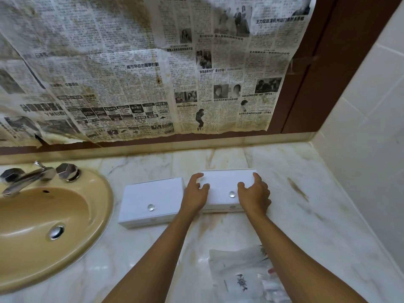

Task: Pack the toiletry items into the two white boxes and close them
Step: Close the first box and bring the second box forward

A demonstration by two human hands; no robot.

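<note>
**Head view: both hands on the right white box**

Head camera, looking down on a marble counter (295,215) veined in grey and brown. Across the top, from 9 to 1 o'clock, yellowed newspaper sheets (142,68) hung over a dark red-brown backing. At 3 o'clock, white wall tiles (376,110). At 8 o'clock, sunk into the counter, a tan oval sink (43,215) with a chrome faucet (28,178) at its far rim and a chrome drain plug (56,232) in the bowl.

Near centre, side by side, two closed white boxes, each lid with a small clear knob. Left white box (150,202) just beside the sink's rim, untouched. Right white box (227,189) set slightly farther back, grasped at both ends: left hand (195,193) curled around its left end, right hand (254,193) curled around its right end, fingers over the lid.

At 5 o'clock, by the near edge, clear toiletry packets (242,278) in a loose pile, one printed with a dark emblem.
</note>
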